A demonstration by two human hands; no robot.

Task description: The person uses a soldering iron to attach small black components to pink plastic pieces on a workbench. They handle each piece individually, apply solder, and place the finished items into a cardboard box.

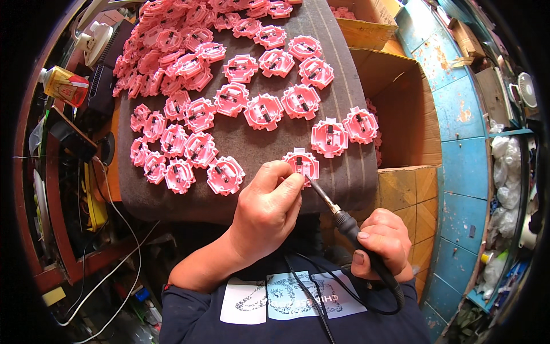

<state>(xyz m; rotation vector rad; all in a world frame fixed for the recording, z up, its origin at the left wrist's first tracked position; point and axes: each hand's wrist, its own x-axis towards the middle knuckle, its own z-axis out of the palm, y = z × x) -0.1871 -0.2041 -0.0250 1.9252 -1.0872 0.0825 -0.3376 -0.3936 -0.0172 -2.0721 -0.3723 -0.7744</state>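
A soldering iron (pixel 348 226) with a dark handle is held in my right hand (pixel 379 243), its metal tip reaching a pink plastic housing (pixel 305 163) near the front of the mat. My left hand (pixel 264 212) has its fingers closed against that housing's lower left; I cannot make out what they pinch. The housing has small dark and metal parts inside. Just beyond it sit similar pink housings (pixel 329 135), spread over the dark padded mat (pixel 298 200).
A dense heap of pink housings (pixel 154 51) covers the back left. Open cardboard boxes (pixel 412 114) stand at right. A bottle (pixel 60 83) and dark devices (pixel 77 137) line the left side, with loose cables (pixel 134 252). Shelving with plastic bags (pixel 507 183) is at far right.
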